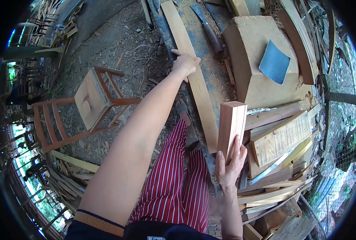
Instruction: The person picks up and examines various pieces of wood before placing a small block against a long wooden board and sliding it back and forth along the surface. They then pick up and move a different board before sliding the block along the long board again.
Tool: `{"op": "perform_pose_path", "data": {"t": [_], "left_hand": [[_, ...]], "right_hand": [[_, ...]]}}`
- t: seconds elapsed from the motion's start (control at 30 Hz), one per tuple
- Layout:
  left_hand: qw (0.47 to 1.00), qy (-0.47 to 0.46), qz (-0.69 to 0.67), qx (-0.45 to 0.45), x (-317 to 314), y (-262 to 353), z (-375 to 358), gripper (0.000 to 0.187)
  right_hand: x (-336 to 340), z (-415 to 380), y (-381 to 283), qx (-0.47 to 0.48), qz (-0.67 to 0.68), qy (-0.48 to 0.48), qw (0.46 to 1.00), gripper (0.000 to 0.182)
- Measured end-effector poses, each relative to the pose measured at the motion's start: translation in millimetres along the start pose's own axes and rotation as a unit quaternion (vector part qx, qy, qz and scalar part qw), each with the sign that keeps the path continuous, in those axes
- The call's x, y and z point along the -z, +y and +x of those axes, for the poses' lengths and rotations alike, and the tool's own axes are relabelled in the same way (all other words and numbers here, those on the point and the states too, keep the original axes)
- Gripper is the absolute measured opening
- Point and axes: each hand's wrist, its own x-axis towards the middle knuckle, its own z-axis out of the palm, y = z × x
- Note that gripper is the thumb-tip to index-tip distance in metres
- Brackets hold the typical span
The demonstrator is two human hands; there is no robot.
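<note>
My left hand reaches across a long, pale wooden board that lies lengthwise on the workbench. Its fingers are closed over the board's left edge. In my right hand is a reddish, squared wooden block, held upright by its lower end with fingers along its side. The block stands just right of the board's near end. Beyond my left hand, a knife with a dark wooden handle rests on the bench.
A blue-grey sheet, perhaps sandpaper, lies on a large wooden block. Stacked offcuts and a metal ruler-like strip are at right. A wooden chair lies tipped on the littered ground at left.
</note>
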Motion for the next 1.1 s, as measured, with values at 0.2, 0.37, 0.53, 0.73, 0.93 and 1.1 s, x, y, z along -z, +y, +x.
{"op": "perform_pose_path", "data": {"t": [0.2,0.37,0.53,0.73,0.93,1.1], "left_hand": [[0.991,0.009,0.111,0.076,2.9,13.6,20.0,0.115],[0.989,-0.032,0.125,0.069,17.2,10.3,18.2,0.116],[0.999,0.023,-0.006,-0.047,19.8,-21.3,2.4,0.101],[0.932,0.247,-0.155,-0.214,-53.7,-127.3,-72.5,0.044],[0.921,0.155,-0.322,-0.158,-125.1,-149.2,-170.5,0.037],[0.887,0.165,-0.401,-0.158,-99.3,-124.4,-166.8,0.035]], "right_hand": [[2.2,-0.1,4.7,0.014,0.017,0.017,1.000,0.073],[9.5,-11.1,3.3,0.014,0.004,0.005,1.000,0.073],[-4.1,-17.4,-14.1,0.020,-0.071,-0.006,0.997,0.069],[-58.1,12.8,-14.5,0.054,-0.142,-0.041,0.988,0.067],[-69.1,24.5,-11.0,0.105,-0.269,-0.094,0.953,0.070],[-67.0,49.2,-24.9,0.058,-0.229,-0.115,0.965,0.067]]}}
